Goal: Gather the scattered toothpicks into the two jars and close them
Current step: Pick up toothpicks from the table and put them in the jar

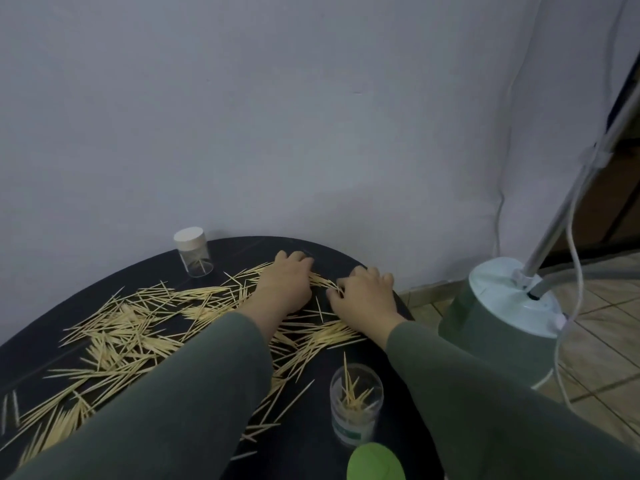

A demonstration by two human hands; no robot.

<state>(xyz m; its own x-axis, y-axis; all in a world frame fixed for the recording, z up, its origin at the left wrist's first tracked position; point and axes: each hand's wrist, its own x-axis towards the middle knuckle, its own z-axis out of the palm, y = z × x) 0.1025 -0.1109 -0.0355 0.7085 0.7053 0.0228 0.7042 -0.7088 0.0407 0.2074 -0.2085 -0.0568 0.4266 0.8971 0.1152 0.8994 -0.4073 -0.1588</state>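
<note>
Hands: left hand (284, 285), right hand (363, 295) on toothpicks (117, 327) near table (346, 258) far edge.

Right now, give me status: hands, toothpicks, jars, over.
Left hand flat on the scattered toothpicks; right hand pinching a few. Near jar open, partly filled. Far jar capped. Nothing blocking.

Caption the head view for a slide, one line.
Both hands, left hand and right hand, rake scattered toothpicks on the dark table; open jar near, capped jar far.
</note>
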